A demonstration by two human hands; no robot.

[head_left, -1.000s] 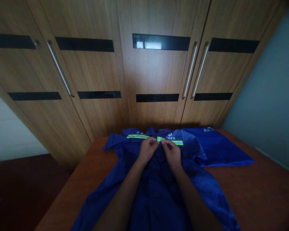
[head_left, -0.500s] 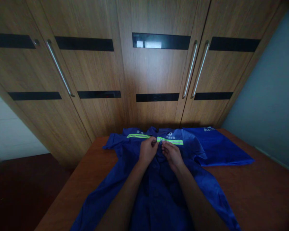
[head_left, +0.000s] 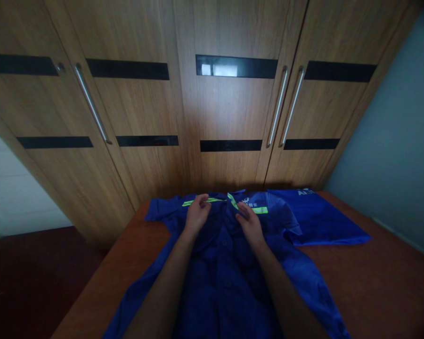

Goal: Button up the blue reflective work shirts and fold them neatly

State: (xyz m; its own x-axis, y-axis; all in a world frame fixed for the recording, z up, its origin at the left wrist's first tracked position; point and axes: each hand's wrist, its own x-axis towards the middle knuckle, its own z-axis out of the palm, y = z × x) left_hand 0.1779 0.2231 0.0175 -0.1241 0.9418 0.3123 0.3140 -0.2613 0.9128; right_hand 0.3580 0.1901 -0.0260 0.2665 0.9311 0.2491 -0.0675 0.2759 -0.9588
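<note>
A blue short-sleeved work shirt lies front up, its collar end away from me. Yellow-green reflective strips cross its chest, and a row of buttons runs down the middle. Over the left side of the chest is my left hand, fingers parted and holding nothing. My right hand is open by the right-hand strip, fingers slightly bent; whether its fingertips touch the cloth I cannot tell. Between the hands, the shirt's front edge stands up and bends the strip near the collar.
The shirt rests on a reddish-brown wooden table. To its right lies a flat, folded blue bag or cloth with pale lettering. A wooden wardrobe with metal handles stands right behind the table, and a pale wall bounds the right side.
Both hands were pinching the shirt's front together at the chest. They have let go and moved apart, the left one further left, and the front edge now sticks up between them.
</note>
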